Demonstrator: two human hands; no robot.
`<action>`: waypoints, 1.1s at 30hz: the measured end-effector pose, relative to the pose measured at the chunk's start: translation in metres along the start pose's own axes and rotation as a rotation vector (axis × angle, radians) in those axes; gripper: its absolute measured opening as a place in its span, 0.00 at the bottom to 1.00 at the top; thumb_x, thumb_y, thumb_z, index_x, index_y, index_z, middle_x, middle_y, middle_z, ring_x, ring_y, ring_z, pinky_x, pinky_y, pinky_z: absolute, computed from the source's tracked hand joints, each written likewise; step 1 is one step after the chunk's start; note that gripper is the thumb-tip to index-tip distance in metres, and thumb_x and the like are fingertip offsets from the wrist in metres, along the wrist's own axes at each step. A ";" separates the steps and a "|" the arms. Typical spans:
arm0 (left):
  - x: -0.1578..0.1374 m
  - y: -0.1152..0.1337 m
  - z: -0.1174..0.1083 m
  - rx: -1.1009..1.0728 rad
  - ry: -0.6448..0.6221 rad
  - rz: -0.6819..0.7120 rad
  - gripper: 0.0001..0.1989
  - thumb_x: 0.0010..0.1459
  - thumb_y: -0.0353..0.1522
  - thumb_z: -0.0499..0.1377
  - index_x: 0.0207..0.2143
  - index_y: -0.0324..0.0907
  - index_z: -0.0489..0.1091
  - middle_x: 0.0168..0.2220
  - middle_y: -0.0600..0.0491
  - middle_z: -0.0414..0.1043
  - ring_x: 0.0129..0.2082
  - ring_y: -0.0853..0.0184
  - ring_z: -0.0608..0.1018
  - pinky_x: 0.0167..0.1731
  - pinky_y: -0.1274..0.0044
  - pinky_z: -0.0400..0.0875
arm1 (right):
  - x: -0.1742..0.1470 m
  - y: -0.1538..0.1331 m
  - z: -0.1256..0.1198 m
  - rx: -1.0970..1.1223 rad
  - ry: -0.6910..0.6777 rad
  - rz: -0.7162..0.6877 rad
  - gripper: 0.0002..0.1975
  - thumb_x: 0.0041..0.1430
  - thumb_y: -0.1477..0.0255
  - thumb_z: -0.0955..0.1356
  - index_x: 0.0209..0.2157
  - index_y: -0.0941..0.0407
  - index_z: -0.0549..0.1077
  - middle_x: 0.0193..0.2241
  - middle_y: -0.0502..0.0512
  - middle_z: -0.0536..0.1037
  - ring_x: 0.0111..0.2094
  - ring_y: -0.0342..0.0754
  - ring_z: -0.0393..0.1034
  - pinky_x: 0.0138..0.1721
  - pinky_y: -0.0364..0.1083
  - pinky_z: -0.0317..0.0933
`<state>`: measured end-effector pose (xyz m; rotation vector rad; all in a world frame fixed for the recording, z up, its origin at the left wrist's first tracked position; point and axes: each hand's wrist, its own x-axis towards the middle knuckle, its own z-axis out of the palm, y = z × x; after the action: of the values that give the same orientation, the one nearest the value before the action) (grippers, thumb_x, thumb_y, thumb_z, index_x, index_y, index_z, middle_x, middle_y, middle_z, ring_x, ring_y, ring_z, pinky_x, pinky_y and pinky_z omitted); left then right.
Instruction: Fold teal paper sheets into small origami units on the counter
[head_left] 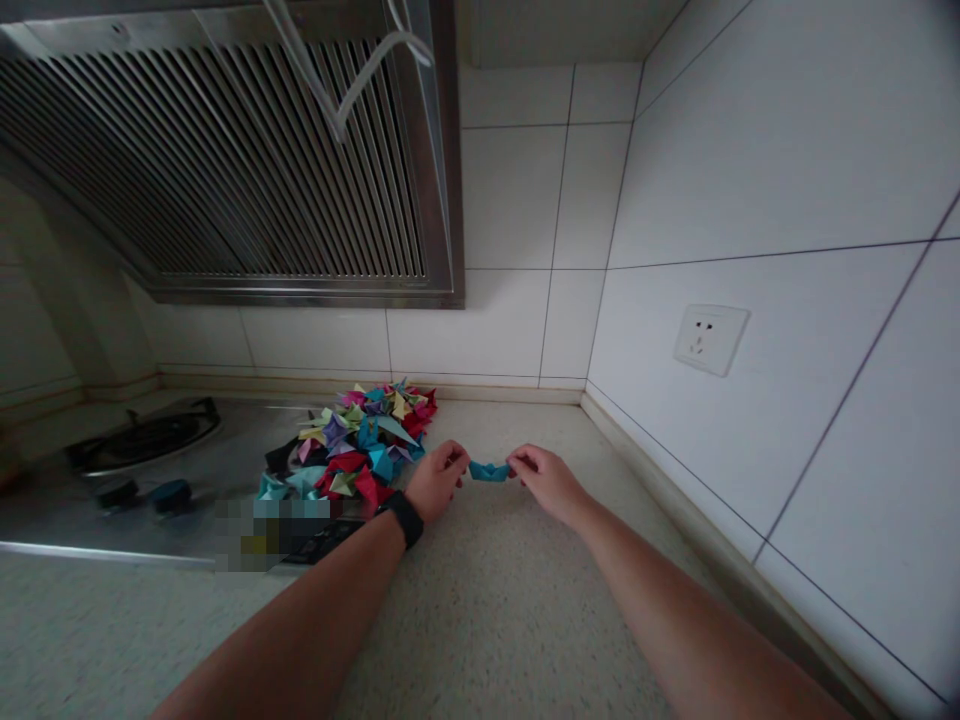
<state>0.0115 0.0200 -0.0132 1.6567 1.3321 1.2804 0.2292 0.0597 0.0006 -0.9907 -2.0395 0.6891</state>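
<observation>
Between my two hands is a small blue folded-paper boat (489, 471), held by its two ends just over the speckled countertop (517, 600). My left hand (440, 477), with a black watch (405, 518) on the wrist, pinches the left end. The right end is pinched by the fingers of my right hand (545, 480). To the left of my left hand lies a heap of colourful folded-paper pieces (360, 440) in red, blue, yellow, purple and pink, some with pointed, crane-like shapes.
A gas stove (142, 440) with two knobs is at the left, partly under the paper heap. Above it hangs a slatted range hood (285, 160) with a white cable (340, 110). White tiled walls meet at the back right corner; a socket (711, 339) is on the right wall.
</observation>
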 end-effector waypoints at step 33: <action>-0.002 0.011 -0.001 0.211 0.041 0.078 0.10 0.54 0.36 0.56 0.35 0.37 0.68 0.28 0.53 0.68 0.23 0.73 0.67 0.21 0.83 0.59 | -0.001 0.000 -0.003 -0.021 0.067 -0.017 0.08 0.54 0.68 0.67 0.33 0.57 0.74 0.30 0.53 0.77 0.30 0.44 0.70 0.33 0.42 0.60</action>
<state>0.0138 0.0146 -0.0035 1.8508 1.4823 1.2599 0.2316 0.0594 0.0019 -0.9944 -1.9989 0.6183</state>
